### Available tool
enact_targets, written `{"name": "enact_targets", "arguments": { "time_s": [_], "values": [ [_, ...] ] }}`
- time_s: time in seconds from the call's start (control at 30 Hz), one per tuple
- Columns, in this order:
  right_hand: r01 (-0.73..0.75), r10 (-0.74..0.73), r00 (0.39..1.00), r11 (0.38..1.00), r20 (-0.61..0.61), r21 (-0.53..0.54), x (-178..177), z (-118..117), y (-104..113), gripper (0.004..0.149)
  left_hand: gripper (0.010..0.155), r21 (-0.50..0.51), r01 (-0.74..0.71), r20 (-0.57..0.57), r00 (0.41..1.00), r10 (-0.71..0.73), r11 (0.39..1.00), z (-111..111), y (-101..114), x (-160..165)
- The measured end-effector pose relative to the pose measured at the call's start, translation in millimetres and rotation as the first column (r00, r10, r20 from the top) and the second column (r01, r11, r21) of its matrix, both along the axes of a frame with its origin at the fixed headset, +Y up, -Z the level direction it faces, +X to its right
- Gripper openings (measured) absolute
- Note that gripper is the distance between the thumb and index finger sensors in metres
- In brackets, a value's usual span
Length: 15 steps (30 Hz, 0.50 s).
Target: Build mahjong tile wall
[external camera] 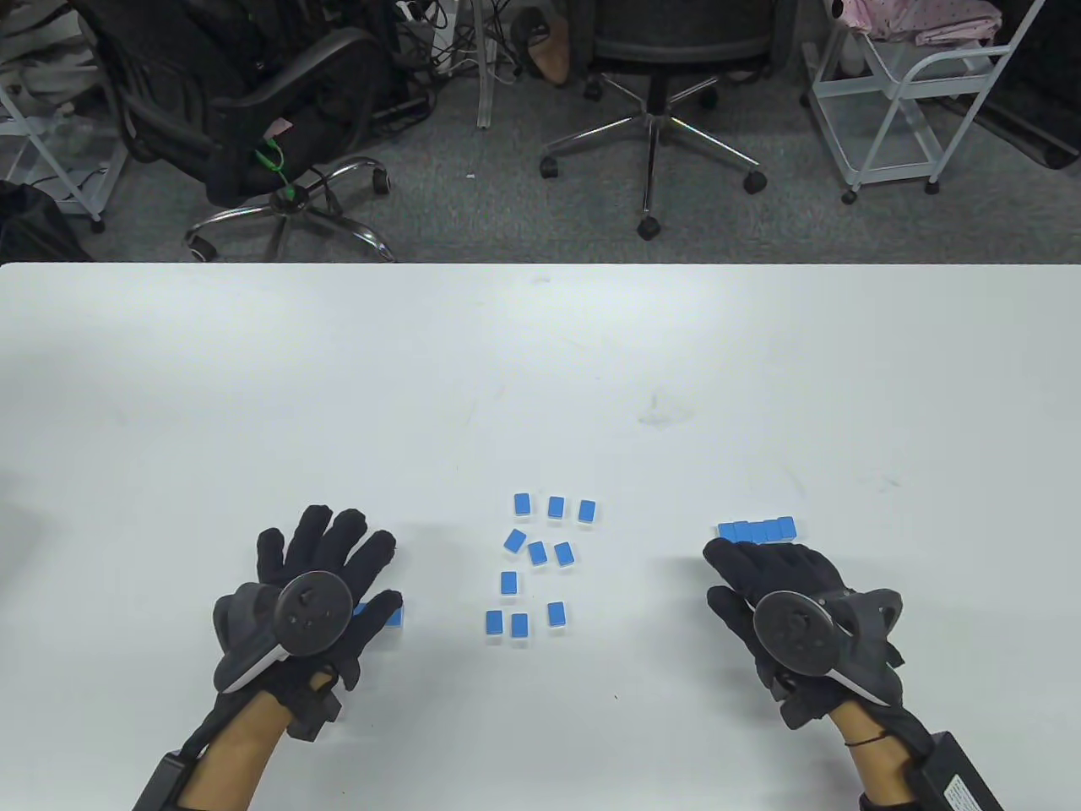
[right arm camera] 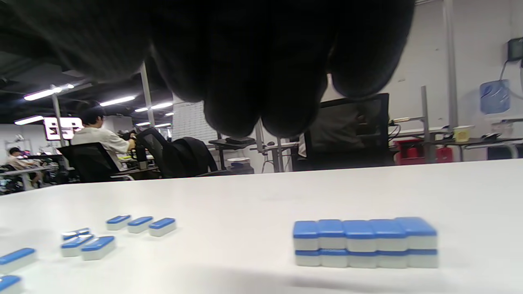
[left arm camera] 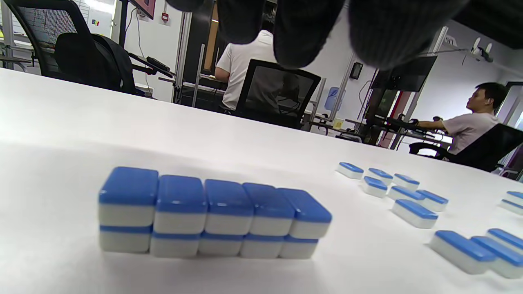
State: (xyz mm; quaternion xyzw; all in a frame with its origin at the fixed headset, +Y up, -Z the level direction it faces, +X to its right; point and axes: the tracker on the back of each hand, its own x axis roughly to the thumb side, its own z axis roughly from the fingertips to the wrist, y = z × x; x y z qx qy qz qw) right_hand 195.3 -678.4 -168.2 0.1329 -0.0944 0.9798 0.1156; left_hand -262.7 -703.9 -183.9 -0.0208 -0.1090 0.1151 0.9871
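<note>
Left wrist view: blue-backed tiles (left arm camera: 212, 212) stacked two high; both grips spread flat, holding nothing.

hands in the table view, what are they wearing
Both the left hand and the right hand wear black fabric sensor gloves covering every finger. A round dark grey tracker is strapped to the back of each, with a pale lower edge. Black boxes with cables sit on the forearms, and a thin black band circles the right wrist. No sleeves show.
</note>
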Motion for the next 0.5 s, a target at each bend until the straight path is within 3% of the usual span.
{"name": "enact_targets", "arguments": {
  "time_s": [0.2, 0.37, 0.5],
  "values": [
    [-0.018, 0.016, 0.997, 0.999, -0.08, -0.032, -27, 2, -2, 0.053, 0.068, 0.049, -0.052, -0.027, 0.998, 0.053, 0.997, 7, -1, -9],
    [-0.167, 0.144, 0.975, 0.977, -0.166, -0.13, -76, 10, -11, 0.051, 0.068, 0.06, -0.097, -0.034, 0.994, 0.099, 0.993, 11, -4, -16],
    [-0.284, 0.246, 0.953, 0.927, -0.175, -0.245, -121, 11, -28, 0.063, 0.066, 0.074, -0.116, -0.023, 0.993, 0.118, 0.99, 12, -1, -16]
  ]
}}
